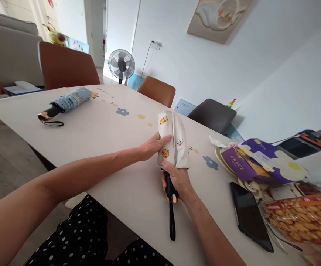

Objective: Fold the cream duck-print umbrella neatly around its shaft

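A folded white umbrella printed with small yellow cartoon figures lies between my two hands over the table. My left hand holds the side of its fabric, thumb laid across the front and the other fingers hidden behind. Lower down, my right hand grips the base of the canopy where it meets the black handle, with its thumb on the cloth. A black strap hangs from the gold-trimmed handle end. Off to the left, a folded light-blue umbrella with a black and gold handle rests on the table, apart from both hands.
The pale table cover has printed flowers. On the right are a black phone, a purple box, a bag of nuts and cables. Chairs and a fan stand beyond the table.
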The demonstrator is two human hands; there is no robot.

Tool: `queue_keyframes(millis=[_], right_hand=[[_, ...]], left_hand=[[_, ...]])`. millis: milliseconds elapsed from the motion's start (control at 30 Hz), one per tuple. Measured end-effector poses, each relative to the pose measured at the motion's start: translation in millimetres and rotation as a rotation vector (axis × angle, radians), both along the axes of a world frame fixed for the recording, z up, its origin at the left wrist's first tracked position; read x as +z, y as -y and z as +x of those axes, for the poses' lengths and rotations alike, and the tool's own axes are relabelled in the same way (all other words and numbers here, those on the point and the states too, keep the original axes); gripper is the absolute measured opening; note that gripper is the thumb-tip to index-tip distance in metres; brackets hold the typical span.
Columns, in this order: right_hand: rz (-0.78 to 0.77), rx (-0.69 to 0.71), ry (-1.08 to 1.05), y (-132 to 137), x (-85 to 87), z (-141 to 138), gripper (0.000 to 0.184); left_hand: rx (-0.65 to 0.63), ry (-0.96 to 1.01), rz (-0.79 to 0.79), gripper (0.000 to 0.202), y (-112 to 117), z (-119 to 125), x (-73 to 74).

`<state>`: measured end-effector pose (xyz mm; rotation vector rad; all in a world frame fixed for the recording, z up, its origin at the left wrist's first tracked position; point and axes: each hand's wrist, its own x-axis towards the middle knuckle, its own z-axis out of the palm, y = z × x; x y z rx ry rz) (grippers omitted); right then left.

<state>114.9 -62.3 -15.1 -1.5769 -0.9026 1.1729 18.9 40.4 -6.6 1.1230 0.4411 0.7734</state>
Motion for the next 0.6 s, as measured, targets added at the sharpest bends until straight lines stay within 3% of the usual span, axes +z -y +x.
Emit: queue_keyframes(millis=[133, 233, 400, 600], right_hand=[[-0.080, 0.139, -0.033, 3.5, 1.8, 1.6, 0.029], [-0.104, 0.259, -0.074, 5.6, 3.0, -0.4, 0.030], [-0.130, 0.295, -0.226, 4.2, -1.5, -6.5, 0.034], [-0.132, 0.293, -0.323, 5.0, -5.4, -13.7, 0.040]], left_hand=[[-0.063, 0.131, -0.265, 0.041, -4.6, 0.8, -1.7], [-0.055, 0.201, -0.378, 0.047, -11.2, -2.1, -3.5], [0.034, 0.181, -0.427, 0.050, -17.3, -5.6, -2.9], [-0.010, 0.164, -0.436, 0.051, -19.1, -5.1, -6.5]])
